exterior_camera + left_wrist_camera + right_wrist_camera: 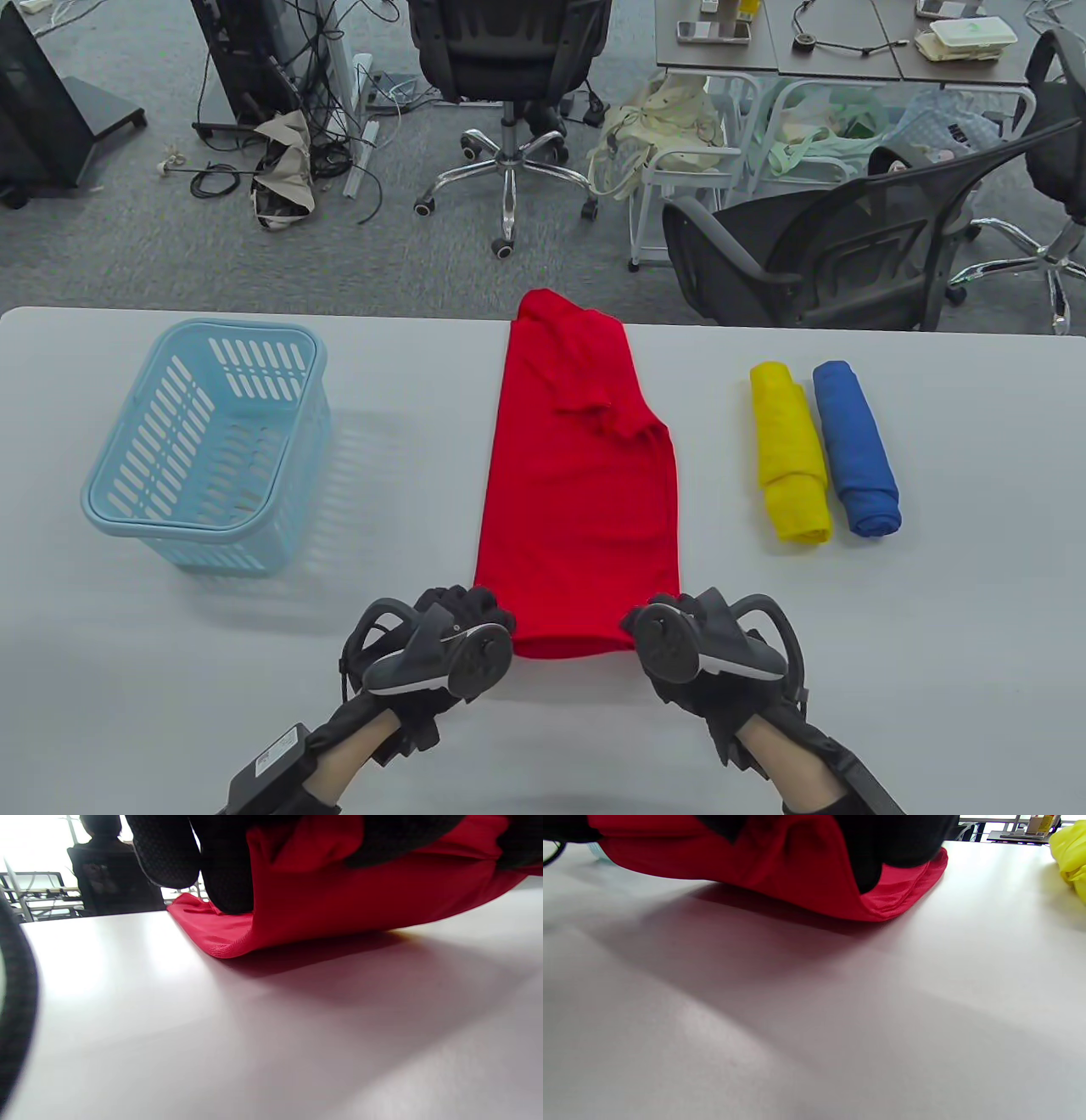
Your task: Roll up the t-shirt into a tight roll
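While the red t-shirt (577,475) lies folded lengthwise mid-table, rolling is just starting at its near hem

Left hand (441,645) and right hand (700,641) each pinch a lifted hem corner; next they should likely curl it forward evenly, tightly

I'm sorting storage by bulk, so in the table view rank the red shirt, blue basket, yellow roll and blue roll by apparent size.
1. red shirt
2. blue basket
3. yellow roll and blue roll: too alike to rank.

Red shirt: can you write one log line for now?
red shirt flat, near hem lifted | left hand grips hem | right hand grips hem | roll just starting
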Tool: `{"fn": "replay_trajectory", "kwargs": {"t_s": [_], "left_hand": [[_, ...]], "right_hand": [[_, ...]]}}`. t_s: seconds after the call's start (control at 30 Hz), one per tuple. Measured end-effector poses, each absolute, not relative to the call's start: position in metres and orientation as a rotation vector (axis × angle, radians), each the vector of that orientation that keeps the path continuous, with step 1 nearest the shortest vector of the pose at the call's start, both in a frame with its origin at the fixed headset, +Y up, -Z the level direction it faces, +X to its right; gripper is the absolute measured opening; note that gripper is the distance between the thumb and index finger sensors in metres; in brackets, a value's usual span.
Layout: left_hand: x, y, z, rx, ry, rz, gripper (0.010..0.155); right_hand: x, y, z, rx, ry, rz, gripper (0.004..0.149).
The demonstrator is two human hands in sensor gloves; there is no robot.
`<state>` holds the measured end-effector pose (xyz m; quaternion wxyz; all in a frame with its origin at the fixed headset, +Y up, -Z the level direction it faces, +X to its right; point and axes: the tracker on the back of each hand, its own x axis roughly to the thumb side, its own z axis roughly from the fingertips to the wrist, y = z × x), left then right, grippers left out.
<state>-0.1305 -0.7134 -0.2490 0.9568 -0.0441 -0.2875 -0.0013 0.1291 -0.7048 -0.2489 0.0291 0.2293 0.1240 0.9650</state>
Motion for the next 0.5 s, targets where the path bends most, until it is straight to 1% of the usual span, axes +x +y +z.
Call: {"fn": "replay_trajectory", "kwargs": {"t_s": [0.1, 0.17, 0.23, 0.27, 0.3, 0.33, 0.5], "left_hand": [[-0.135, -0.708, -0.251, -0.039, -0.592, 0.105, 0.047], [-0.136, -0.707, -0.253, 0.021, -0.609, 0.159, 0.047], [-0.137, -0.706, -0.256, 0.027, -0.625, 0.179, 0.046], [-0.138, -0.707, -0.258, 0.034, -0.670, 0.228, 0.046], [-0.139, -0.708, -0.260, 0.043, -0.686, 0.279, 0.046], [-0.141, -0.709, -0.263, 0.032, -0.675, 0.343, 0.045], [-0.143, -0.716, -0.272, -0.051, -0.673, 0.416, 0.045]], "right_hand": [[0.138, -0.697, -0.250, 0.679, 0.331, 2.867, 0.039], [0.140, -0.696, -0.250, 0.674, 0.318, 2.826, 0.039], [0.141, -0.696, -0.251, 0.668, 0.313, 2.801, 0.039], [0.142, -0.696, -0.252, 0.662, 0.314, 2.786, 0.039], [0.144, -0.696, -0.253, 0.648, 0.309, 2.778, 0.038], [0.145, -0.696, -0.254, 0.637, 0.321, 2.759, 0.038], [0.147, -0.699, -0.256, 0.610, 0.356, 2.731, 0.038]]}}
